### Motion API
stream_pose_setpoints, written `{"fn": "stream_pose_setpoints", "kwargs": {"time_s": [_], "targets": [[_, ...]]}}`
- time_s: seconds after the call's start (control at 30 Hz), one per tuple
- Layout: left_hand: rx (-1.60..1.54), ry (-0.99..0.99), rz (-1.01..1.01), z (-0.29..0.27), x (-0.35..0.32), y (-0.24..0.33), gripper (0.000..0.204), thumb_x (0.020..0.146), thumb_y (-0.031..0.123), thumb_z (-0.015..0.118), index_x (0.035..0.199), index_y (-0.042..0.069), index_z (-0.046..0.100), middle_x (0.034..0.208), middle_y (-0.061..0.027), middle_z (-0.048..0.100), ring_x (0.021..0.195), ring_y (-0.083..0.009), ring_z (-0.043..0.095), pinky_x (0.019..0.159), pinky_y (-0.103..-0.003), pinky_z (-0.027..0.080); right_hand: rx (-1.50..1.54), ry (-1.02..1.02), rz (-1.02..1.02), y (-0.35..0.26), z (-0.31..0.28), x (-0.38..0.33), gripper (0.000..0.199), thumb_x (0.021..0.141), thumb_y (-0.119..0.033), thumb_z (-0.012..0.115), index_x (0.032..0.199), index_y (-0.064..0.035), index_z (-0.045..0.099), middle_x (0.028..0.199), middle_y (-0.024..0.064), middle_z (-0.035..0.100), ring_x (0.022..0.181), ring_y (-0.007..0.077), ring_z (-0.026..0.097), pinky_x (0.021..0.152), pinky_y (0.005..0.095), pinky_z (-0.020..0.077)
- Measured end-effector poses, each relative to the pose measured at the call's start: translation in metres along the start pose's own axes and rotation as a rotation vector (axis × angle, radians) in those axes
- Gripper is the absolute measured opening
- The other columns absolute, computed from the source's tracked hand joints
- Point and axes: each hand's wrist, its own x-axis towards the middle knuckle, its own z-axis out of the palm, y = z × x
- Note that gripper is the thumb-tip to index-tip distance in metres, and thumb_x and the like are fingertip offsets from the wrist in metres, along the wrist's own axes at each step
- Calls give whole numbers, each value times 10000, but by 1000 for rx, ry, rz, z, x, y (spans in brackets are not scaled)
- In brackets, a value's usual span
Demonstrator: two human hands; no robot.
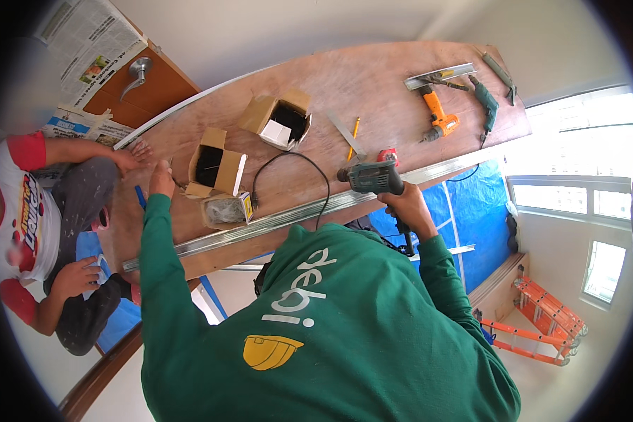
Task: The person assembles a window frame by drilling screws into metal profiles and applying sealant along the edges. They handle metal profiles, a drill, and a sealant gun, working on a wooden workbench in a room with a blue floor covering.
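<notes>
My right hand grips a teal power drill by its handle, above the front edge of a wooden board. The drill's chuck points left. At the board's left part, my left hand is closed, and whatever its fingers hold is too small to make out. An open cardboard box with dark contents stands just right of it. A smaller box with clear plastic sits nearer to me. Left of my wrist lies a slim blue object. Between the boxes and the drill curves a black cord.
Another open box, a metal strip, a yellow pencil and a red tape measure lie farther back. An orange drill and a second teal drill rest right. A person sits left, one hand on the board.
</notes>
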Motion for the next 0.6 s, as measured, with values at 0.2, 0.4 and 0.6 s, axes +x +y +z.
{"fn": "stream_pose_setpoints", "kwargs": {"time_s": [0.2,0.4,0.6], "targets": [[-1308,74,-371,-28,-91,195,213,1080,114,572,1276,35,597,1151,-118,640,913,-244,730,858,-394,626,394,21,-45,16,-24,-10,308,911,-192,830,1081,49,744,843,90,741,660,145,692,603,299,570],[-1943,-247,-360,30,-105,390,149,1081,116,587,1205,56,646,968,-39,665,800,-146,653,699,-309,556,871,-85,-257,0,-40,-8,410,982,-210,786,1274,59,686,1067,149,784,763,160,713,674,302,600],[-2232,-148,63,-99,-41,495,183,1192,244,523,1256,114,636,1048,-16,676,960,-149,664,857,-311,557,1137,-365,-473,6,-47,15,571,989,-344,780,1376,30,587,1105,127,701,757,204,657,674,319,562]]}}
